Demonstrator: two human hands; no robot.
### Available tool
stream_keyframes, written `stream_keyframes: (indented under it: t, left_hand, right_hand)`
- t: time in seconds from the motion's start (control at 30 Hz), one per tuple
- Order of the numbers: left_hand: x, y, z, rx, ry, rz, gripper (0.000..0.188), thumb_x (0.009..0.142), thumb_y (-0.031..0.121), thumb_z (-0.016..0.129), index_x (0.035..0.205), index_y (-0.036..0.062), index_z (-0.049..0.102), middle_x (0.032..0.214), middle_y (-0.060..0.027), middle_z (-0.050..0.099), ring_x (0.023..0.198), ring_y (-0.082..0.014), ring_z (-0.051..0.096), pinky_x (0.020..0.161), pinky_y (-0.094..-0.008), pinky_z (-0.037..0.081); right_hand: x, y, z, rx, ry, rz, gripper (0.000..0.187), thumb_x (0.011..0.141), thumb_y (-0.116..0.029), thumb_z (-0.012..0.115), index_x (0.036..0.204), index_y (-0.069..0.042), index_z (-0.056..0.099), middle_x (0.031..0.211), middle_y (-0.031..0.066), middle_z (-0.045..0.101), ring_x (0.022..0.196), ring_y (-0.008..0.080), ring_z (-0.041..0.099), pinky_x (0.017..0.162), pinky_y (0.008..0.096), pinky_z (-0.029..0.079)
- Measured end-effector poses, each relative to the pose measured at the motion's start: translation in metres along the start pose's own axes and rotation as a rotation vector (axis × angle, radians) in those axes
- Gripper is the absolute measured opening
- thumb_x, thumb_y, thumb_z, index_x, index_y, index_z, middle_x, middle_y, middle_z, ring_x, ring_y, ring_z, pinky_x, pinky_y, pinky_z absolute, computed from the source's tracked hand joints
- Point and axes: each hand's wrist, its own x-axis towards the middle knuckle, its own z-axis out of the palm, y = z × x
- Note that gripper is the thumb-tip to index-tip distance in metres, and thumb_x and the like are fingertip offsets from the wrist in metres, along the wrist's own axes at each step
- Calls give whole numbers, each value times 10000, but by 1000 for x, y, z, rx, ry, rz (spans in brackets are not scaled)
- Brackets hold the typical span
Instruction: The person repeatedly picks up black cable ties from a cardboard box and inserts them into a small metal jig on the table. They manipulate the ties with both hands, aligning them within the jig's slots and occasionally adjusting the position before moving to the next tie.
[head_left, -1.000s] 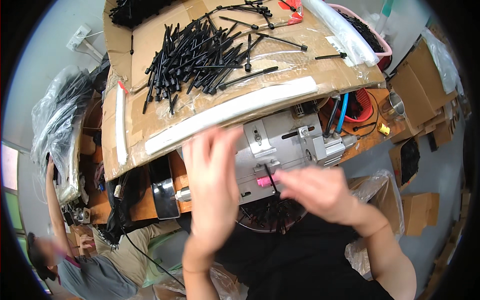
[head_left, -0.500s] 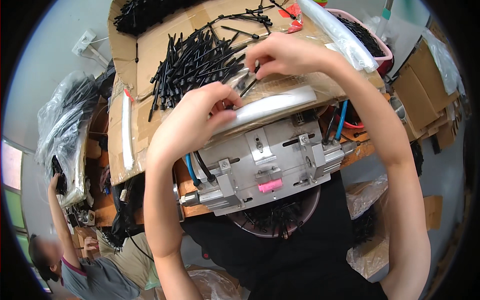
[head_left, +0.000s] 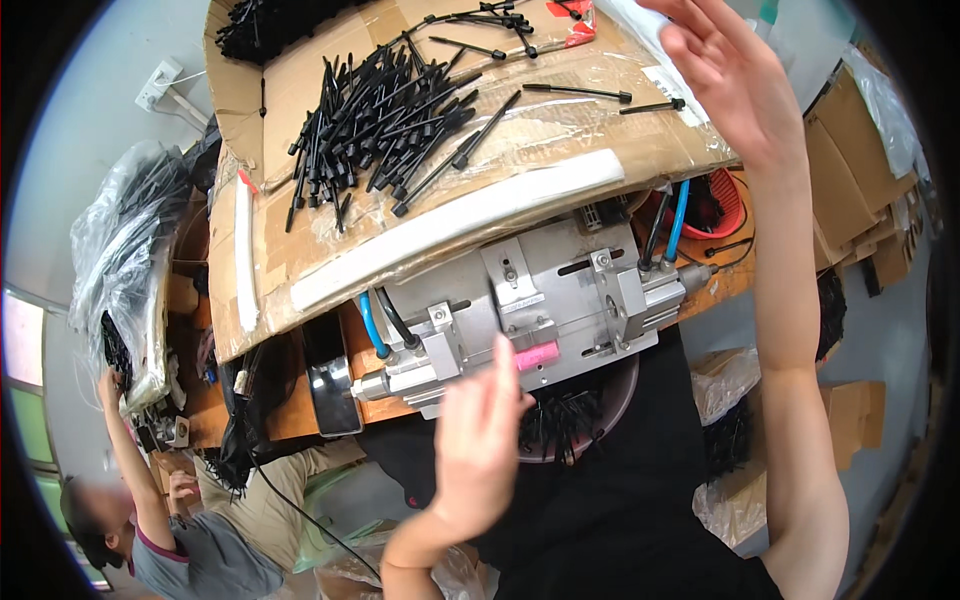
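Observation:
My left hand (head_left: 480,440) is closed in a pinch on a thin black rod (head_left: 495,303), which points up and away over the metal fixture (head_left: 570,275). Its fingertips are just left of a pink block (head_left: 536,355) at the fixture's near edge; the rod's lower end is hidden by the fingers. Over the far right of the cardboard sheet (head_left: 560,130), my right hand (head_left: 735,85) is raised with its fingers stretched out and nothing visible in it. A heap of black rods with knobbed ends (head_left: 375,125) lies on the cardboard, and two single rods (head_left: 585,91) lie near my right hand.
White strips (head_left: 460,225) line the cardboard's near edge. Blue and black hoses run to the fixture's ends. Below it, a round tub (head_left: 625,410) contains black rods. A red basket (head_left: 725,205) stands right. At far left, a person (head_left: 190,540) reaches toward plastic-wrapped rods (head_left: 130,230).
My left hand has come down from the cardboard to the fixture with a rod. My right hand has moved up and right and opened. Loose rods now show where the hands were.

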Motion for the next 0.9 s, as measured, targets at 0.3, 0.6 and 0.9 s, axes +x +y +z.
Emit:
stream_keyframes:
  t: [0.3,0.6,0.9]
  left_hand:
    - [-27,21,53,177,-156,-94,653,786,-8,695,1393,-71,463,995,-119,562,892,-276,521,813,-383,448]
    - [-9,13,24,25,-226,-70,614,825,5,663,1401,-54,458,1020,-132,550,903,-274,541,808,-370,482]
    - [133,-91,-28,6,6,-73,137,905,21,577,1007,-2,666,1022,-116,595,834,-229,574,802,-324,470]
  right_hand:
    - [-82,-3,-11,-112,-249,-6,329,1027,-260,539,1221,5,543,1009,162,682,755,118,638,466,135,438]
    - [-200,44,12,-953,-259,-144,505,767,90,743,1245,55,586,819,103,664,694,151,638,566,272,514]
    - [-251,110,23,-1100,-444,-131,649,782,-36,756,1378,26,509,655,65,536,578,195,562,529,340,456]
